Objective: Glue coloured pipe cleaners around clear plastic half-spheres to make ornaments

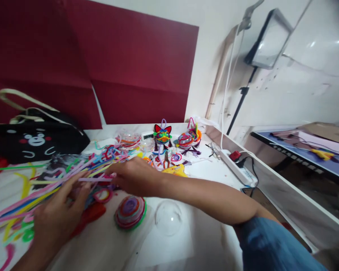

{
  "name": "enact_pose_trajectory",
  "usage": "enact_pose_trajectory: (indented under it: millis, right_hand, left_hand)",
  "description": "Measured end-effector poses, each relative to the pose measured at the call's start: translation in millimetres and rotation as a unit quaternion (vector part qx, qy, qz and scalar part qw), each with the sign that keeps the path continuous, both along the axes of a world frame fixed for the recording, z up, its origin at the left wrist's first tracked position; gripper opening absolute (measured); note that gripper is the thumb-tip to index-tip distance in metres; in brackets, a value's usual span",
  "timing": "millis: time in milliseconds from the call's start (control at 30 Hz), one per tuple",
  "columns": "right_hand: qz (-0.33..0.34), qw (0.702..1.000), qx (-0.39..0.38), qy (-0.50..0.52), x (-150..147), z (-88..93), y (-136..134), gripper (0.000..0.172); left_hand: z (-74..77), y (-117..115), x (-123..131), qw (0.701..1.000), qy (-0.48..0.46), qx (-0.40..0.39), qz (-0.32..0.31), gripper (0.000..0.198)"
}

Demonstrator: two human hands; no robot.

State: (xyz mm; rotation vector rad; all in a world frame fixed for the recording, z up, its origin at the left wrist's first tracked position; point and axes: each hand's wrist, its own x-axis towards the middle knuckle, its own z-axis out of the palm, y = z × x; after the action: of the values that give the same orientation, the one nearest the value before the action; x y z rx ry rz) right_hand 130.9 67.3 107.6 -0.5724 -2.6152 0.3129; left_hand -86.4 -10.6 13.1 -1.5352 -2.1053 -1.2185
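A heap of coloured pipe cleaners [73,165] lies across the left of the white table [209,177]. My left hand [58,212] rests on the heap, fingers spread among the strands. My right hand [132,175] reaches across to the left, its fingers pinched on a pale pink pipe cleaner [96,179] at the heap's edge. Just below my right hand sits a round coil of wound pipe cleaners [130,212]. Beside the coil lies a clear plastic half-sphere [168,217].
A black bag with a bear face [35,141] stands at the back left. Finished pipe-cleaner figures [162,135] and coils [186,140] stand at the back. A white power strip [237,165] lies along the right edge. Red paper [115,64] covers the wall.
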Motion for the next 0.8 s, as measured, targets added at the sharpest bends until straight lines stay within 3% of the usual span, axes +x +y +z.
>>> enact_pose_trajectory:
  millis: [167,300,533,700,800]
  right_hand:
    - [0.022,0.983,-0.168,0.069,30.8,4.6,11.5,0.018]
    - [0.027,0.972,-0.217,0.082,49.7,-0.1,12.7,0.018]
    - [0.012,0.987,-0.156,0.04,69.2,-6.4,6.0,0.021]
    - [0.009,0.997,-0.074,0.021,83.2,-3.7,2.3,0.023]
    - [0.003,0.997,-0.068,0.032,97.7,1.4,3.5,0.025]
  left_hand:
    - [10.5,-2.5,-3.9,0.99,0.136,-0.028,0.041,0.044]
    - [7.1,-1.6,-1.7,0.983,0.159,-0.074,0.055,0.044]
    - [10.3,-3.1,-2.9,0.994,0.068,-0.077,0.04,0.042]
    - [18.6,-4.4,-7.8,0.995,-0.008,-0.094,0.039,0.043]
    - [22.3,-3.9,-16.1,0.994,-0.034,-0.087,0.054,0.041]
